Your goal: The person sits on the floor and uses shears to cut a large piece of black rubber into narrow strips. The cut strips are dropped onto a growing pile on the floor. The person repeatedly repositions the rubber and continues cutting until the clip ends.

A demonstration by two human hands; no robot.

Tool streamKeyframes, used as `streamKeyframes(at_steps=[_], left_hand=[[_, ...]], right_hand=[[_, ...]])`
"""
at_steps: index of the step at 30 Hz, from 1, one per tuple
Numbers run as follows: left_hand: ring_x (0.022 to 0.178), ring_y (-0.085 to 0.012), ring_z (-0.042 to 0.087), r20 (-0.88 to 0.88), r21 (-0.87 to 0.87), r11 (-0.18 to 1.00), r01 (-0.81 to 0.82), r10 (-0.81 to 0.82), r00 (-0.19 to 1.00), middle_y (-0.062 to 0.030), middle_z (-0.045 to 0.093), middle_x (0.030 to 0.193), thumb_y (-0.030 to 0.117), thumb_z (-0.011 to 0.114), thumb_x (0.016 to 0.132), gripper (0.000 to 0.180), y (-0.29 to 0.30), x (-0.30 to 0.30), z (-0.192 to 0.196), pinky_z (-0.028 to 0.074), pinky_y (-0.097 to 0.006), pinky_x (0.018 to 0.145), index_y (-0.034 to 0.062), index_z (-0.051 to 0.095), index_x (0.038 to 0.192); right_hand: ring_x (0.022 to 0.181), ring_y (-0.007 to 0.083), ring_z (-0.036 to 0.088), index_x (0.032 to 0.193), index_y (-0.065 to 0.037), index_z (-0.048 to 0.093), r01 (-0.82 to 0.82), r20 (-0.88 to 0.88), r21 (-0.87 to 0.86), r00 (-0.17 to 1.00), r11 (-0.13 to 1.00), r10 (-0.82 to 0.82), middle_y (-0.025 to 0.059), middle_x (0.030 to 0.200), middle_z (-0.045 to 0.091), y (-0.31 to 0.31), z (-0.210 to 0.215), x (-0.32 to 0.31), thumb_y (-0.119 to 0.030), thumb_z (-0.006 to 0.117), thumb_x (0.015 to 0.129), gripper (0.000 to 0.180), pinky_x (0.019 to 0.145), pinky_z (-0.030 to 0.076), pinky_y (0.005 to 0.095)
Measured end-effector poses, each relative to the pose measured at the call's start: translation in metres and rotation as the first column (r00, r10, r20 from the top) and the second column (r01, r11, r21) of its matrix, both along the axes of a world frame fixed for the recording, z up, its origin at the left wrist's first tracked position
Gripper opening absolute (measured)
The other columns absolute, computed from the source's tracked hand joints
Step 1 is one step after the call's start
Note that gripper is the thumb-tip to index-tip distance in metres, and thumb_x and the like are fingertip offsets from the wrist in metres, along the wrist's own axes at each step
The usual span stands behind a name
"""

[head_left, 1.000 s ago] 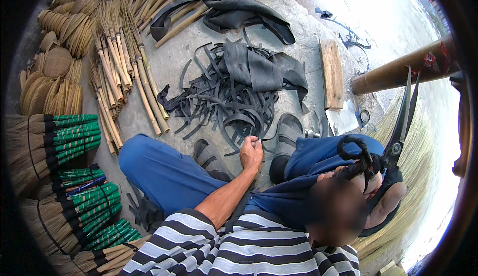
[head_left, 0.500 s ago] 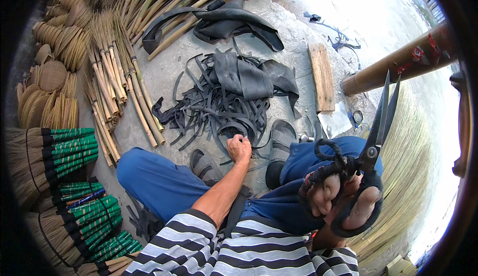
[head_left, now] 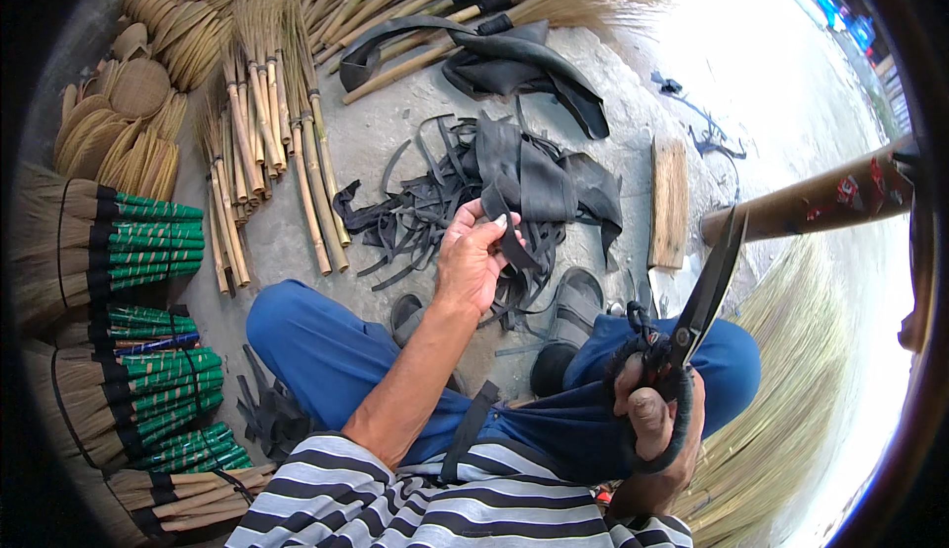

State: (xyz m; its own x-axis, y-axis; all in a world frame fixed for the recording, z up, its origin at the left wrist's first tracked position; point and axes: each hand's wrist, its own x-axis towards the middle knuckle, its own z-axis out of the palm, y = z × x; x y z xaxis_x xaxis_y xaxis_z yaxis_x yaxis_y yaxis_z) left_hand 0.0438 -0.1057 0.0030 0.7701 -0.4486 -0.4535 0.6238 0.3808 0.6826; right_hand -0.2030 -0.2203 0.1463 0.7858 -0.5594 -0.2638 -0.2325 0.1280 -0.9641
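My left hand (head_left: 467, 263) is lifted over the near side of a heap of black rubber strips (head_left: 420, 217), pinching a dark rubber strip (head_left: 516, 250) between thumb and fingers. Wide folded pieces of black rubber sheet (head_left: 547, 190) lie on top of that heap. Over my bent right knee, my right hand (head_left: 654, 421) grips large scissors (head_left: 704, 301) by their wrapped black handles. Their blades point up and away and look nearly together. Across my lap runs another black strip (head_left: 469, 431).
Bundled brooms with green-wrapped handles (head_left: 153, 242) stack at the left, near woven round pieces (head_left: 138, 88). Pale-handled brooms (head_left: 262, 123) lie behind. A wooden block (head_left: 668, 202) and a brown pole (head_left: 811, 192) stand right of the heap. Loose straw (head_left: 791, 380) spreads beside my right leg.
My left hand has risen from the near edge of the heap and now shows a rubber strip in its fingers. The scissors have turned and lowered, and their blades have come together.
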Motion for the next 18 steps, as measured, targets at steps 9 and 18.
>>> streamKeyframes(at_steps=[9,18], left_hand=[[0.08,-0.0166,0.073,-0.074,-0.158,0.966,0.202,-0.216,0.974,-0.0121,0.073,0.104,0.01,0.064,0.104,0.022,0.008,0.013,0.096,0.064,-0.039,0.08,0.0104,0.06,0.126],[0.072,-0.0088,0.066,-0.122,-0.295,0.897,0.329,-0.377,0.918,-0.0084,0.071,0.102,0.008,0.061,0.105,0.032,0.02,-0.004,0.097,0.055,-0.024,0.059,0.0122,0.055,0.136]], right_hand=[[0.067,0.0113,0.051,0.086,-0.003,0.06,-0.119,-0.019,-0.064,0.993,0.991,0.118,0.0008,0.071,0.055,-0.003,0.023,0.022,-0.046,0.082,0.092,0.049,0.06,0.043,0.0294],[0.066,0.0173,0.054,0.091,-0.002,0.061,-0.334,-0.152,-0.355,0.942,0.873,0.299,0.0066,0.074,0.058,-0.007,0.046,0.069,-0.038,0.079,0.091,0.041,0.063,0.046,0.0329]])
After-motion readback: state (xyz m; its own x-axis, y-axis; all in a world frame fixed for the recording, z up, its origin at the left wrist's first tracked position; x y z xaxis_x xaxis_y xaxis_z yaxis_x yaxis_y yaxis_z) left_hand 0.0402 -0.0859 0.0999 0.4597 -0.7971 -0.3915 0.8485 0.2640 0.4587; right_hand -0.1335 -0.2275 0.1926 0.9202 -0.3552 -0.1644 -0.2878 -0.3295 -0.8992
